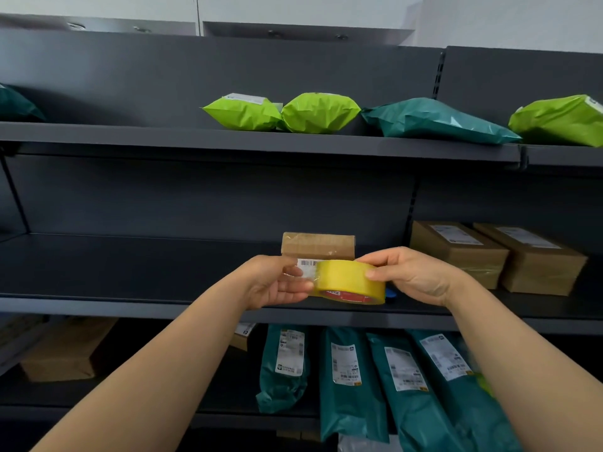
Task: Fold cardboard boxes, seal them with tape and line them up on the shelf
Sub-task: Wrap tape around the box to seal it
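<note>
A yellow roll of tape [347, 281] with a red inner core is held in front of the middle shelf [130, 269]. My right hand [414, 275] grips the roll from the right, thumb on its face. My left hand [277, 282] pinches the loose clear tape end at the roll's left edge. Behind the roll a small cardboard box [318, 245] with a barcode label stands on the middle shelf, partly hidden by the tape and my fingers. Two sealed brown boxes [456, 249] [528, 259] sit side by side at the right of that shelf.
Green and teal mailer bags [319, 114] lie on the upper shelf. Several teal bags with labels [349, 380] stand on the lower shelf, and a brown box [65, 350] lies at lower left. A small blue object [390, 292] peeks out behind the roll.
</note>
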